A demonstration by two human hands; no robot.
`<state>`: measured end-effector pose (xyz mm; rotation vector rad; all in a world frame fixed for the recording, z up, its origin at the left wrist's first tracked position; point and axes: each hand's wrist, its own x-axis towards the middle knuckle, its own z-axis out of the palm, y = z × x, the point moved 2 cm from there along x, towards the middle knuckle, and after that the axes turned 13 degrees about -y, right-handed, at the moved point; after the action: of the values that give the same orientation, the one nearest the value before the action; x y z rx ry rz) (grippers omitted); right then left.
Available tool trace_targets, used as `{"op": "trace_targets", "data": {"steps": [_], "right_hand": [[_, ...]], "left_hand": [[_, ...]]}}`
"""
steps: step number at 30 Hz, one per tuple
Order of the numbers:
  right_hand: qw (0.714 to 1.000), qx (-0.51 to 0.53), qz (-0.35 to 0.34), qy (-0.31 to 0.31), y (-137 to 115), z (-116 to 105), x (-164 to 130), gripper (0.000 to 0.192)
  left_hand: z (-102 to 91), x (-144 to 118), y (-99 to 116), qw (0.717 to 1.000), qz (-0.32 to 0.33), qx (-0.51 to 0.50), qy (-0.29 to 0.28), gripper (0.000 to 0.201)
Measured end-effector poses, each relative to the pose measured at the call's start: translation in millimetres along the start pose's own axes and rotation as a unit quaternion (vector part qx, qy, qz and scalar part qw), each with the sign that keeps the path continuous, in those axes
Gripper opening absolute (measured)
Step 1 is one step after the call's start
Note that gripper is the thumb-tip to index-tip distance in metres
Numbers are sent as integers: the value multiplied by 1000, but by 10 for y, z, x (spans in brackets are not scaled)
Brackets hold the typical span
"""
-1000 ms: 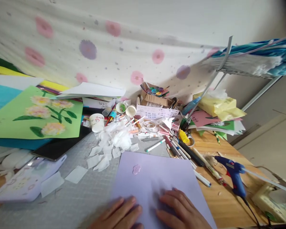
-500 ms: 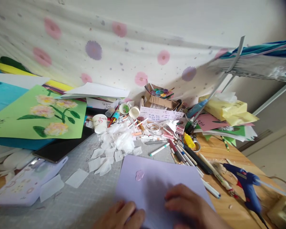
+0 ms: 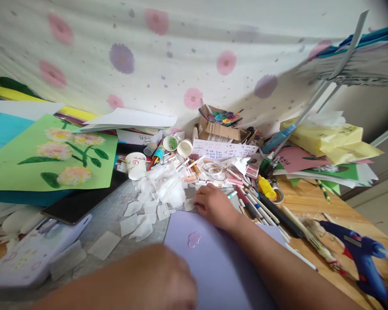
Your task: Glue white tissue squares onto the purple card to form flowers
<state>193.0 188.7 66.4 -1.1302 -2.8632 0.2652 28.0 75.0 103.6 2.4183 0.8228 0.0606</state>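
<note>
Over the far edge of a sheet of purple paper [image 3: 210, 258] reaches my right hand [image 3: 215, 206], its fingers curled down on a white marker [image 3: 232, 195]. Only the marker's green end shows beside the hand. The forearm crosses the right part of the sheet. My left hand [image 3: 168, 275] is at the sheet's lower left edge, smeared by motion, with its fingers hidden. A shiny pinkish, flower-like patch [image 3: 194, 239] lies on the paper near its upper left.
White tissue pieces [image 3: 166, 189] lie beyond the sheet. Pens [image 3: 255, 202] and a blue glue gun [image 3: 355, 241] lie rightward. A paper cup [image 3: 136, 165] stands behind. At left are a green flower picture [image 3: 100, 172], a black phone [image 3: 80, 202] and a pale case [image 3: 29, 258].
My right hand has moved forward from the purple paper to the marker beyond it. My left hand has shifted and blurred. The view has turned slightly.
</note>
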Motion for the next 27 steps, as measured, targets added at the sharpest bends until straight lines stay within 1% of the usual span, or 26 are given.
{"op": "trace_targets", "data": {"steps": [1, 2, 3, 4, 5, 6, 8, 10, 12, 15, 17, 19, 21, 22, 23, 25, 27], "right_hand": [[1000, 9, 5, 9, 2, 15, 0, 13], [1000, 17, 10, 17, 6, 26, 0, 13], [999, 24, 13, 25, 12, 34, 1, 13], [999, 31, 18, 34, 21, 38, 3, 12], [998, 39, 24, 45, 32, 39, 3, 12], [997, 46, 33, 56, 45, 38, 2, 12], [994, 57, 52, 78, 64, 34, -5, 12], [992, 63, 66, 90, 62, 35, -9, 12], [991, 66, 75, 90, 34, 33, -5, 12], [992, 64, 83, 73, -13, -28, 0, 12], [993, 59, 89, 49, 14, -144, -36, 11], [992, 47, 115, 19, 132, -313, -136, 11], [984, 27, 175, -12, 329, -487, -298, 17], [978, 13, 208, -32, 434, -555, -390, 16], [972, 0, 229, -58, 527, -599, -480, 12], [959, -21, 261, -106, 648, -618, -631, 6], [950, -41, 282, -130, 669, -562, -721, 4]], "left_hand": [[-142, 81, -43, 1000, -21, -7, 3, 18], [-267, 176, -103, 998, -56, -12, 26, 19], [-363, 275, -178, 992, -105, -11, 66, 19], [-419, 372, -259, 984, -151, 4, 95, 19], [-435, 461, -338, 976, -184, 26, 113, 18], [-418, 538, -411, 971, -198, 43, 124, 17], [-327, 641, -529, 969, -202, 66, 128, 20], [-230, 684, -601, 967, -203, 89, 126, 24], [-180, 695, -622, 966, -194, 114, 125, 23], [-180, 705, -616, 966, -181, 135, 125, 16], [-190, 710, -625, 967, -177, 135, 123, 18], [-192, 703, -651, 969, -172, 126, 126, 21], [-187, 681, -682, 971, -165, 113, 130, 22], [-186, 667, -695, 972, -163, 108, 129, 22], [-187, 653, -703, 973, -162, 106, 127, 23], [-198, 628, -705, 973, -165, 109, 120, 25], [-213, 610, -693, 973, -168, 113, 113, 28]]}}
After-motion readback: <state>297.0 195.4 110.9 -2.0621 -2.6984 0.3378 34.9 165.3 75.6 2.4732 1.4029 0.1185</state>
